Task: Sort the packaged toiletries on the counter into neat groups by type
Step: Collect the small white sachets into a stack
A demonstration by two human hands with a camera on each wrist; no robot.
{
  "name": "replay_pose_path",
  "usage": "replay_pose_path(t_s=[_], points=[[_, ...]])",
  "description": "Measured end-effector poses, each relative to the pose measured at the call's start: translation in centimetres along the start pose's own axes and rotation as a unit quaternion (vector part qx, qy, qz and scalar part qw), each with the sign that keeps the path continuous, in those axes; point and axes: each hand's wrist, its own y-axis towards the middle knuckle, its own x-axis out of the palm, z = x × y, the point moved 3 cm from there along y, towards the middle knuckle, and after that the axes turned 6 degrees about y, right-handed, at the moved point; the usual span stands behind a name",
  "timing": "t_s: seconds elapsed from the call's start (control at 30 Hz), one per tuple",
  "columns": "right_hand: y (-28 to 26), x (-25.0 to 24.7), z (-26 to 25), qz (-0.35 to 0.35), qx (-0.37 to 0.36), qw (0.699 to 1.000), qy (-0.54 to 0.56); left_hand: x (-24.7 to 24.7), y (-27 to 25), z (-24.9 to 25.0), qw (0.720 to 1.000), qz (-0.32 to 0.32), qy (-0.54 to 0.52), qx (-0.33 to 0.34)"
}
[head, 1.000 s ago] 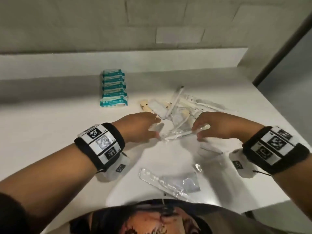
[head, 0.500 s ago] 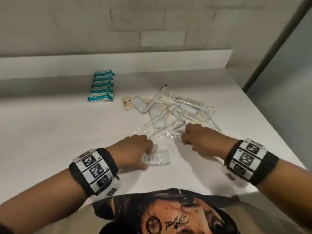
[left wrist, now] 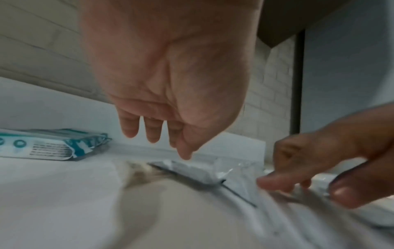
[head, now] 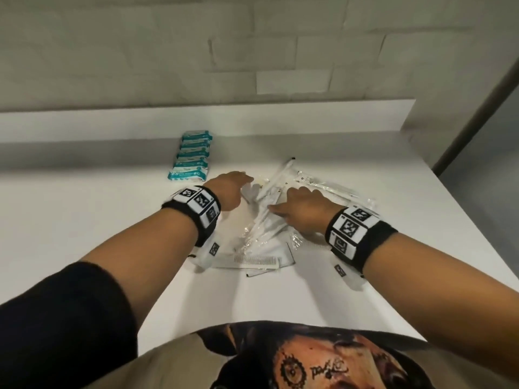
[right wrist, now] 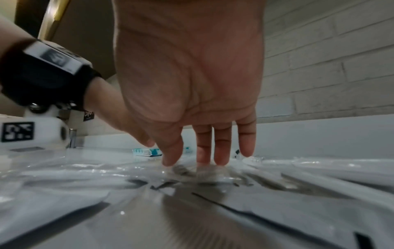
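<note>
Both hands lie relaxed, grasping nothing; left hand [head: 229, 189] beside the clear-packet pile [head: 269, 220], right hand [head: 302, 210] upon it; lift one type at a time.

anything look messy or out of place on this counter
Yes: the clear-wrapped white toiletries lie criss-crossed in a loose heap under both hands, unlike the teal-and-white packets lined up in a tidy row behind. A wrapped white comb sits apart, nearer the person.
</note>
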Motion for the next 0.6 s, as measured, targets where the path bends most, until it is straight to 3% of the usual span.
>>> replay_pose_path(t_s=[0.1,0.23,0.3,0.43,0.6], points=[[0.9,0.1,0.7,0.001,-0.004,1.0,-0.005,-0.2,1.0,0.4,0.996,-0.043,0.081,0.016],[0.9,-1.9,0.9,0.046,0.001,0.999,-0.003,0.0,1.1,0.7,0.997,-0.02,0.069,0.034],[0.6,-2.7,0.3,0.044,0.043,0.998,0.009,0.3,0.7,0.9,0.995,-0.002,0.085,0.043],[1.5,-1.9,-0.9,-0.027,0.117,0.993,0.021,0.9,-1.0,1.4,0.993,-0.024,0.106,0.044],[3.0,-1.0,-1.8,0.008,0.173,0.983,0.068,1.8,-2.9,1.6,0.994,0.012,0.107,0.017]])
